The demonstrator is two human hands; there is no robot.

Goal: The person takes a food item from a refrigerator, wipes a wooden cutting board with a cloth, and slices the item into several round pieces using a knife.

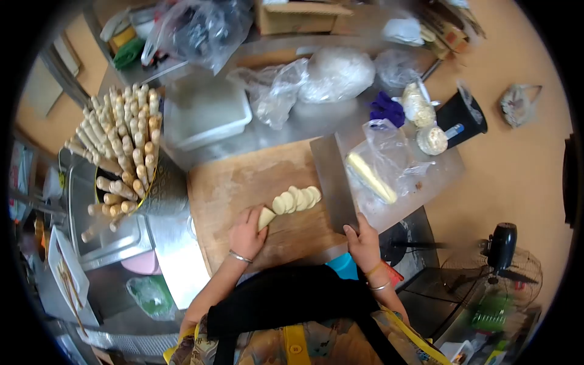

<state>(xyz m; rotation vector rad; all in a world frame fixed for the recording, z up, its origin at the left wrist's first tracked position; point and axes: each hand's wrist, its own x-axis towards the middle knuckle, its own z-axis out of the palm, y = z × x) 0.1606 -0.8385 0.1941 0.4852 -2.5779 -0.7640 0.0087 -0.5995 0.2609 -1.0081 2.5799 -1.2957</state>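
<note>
My left hand point(246, 236) rests on the wooden cutting board point(243, 176), its fingers closed around the end piece of a pale peeled vegetable point(266, 218). From that piece a row of thin, overlapping oval slices point(296, 199) runs to the right. My right hand point(364, 243) grips the handle of a broad cleaver point(333, 179) near the board's right edge. The wide blade points away from me, apart from the slices. Right of the blade, a longer pale peeled vegetable point(371, 177) lies beside a clear plastic bag point(392, 149).
A bucket point(164, 182) packed with long, knobbly jointed stalks point(125, 131) stands at left. Behind the board are a white tub point(207, 112) and plastic bags point(337, 74). Purple gloves point(386, 109), a jar point(432, 140) and a black bin point(459, 118) sit at right. A fan point(502, 261) stands lower right.
</note>
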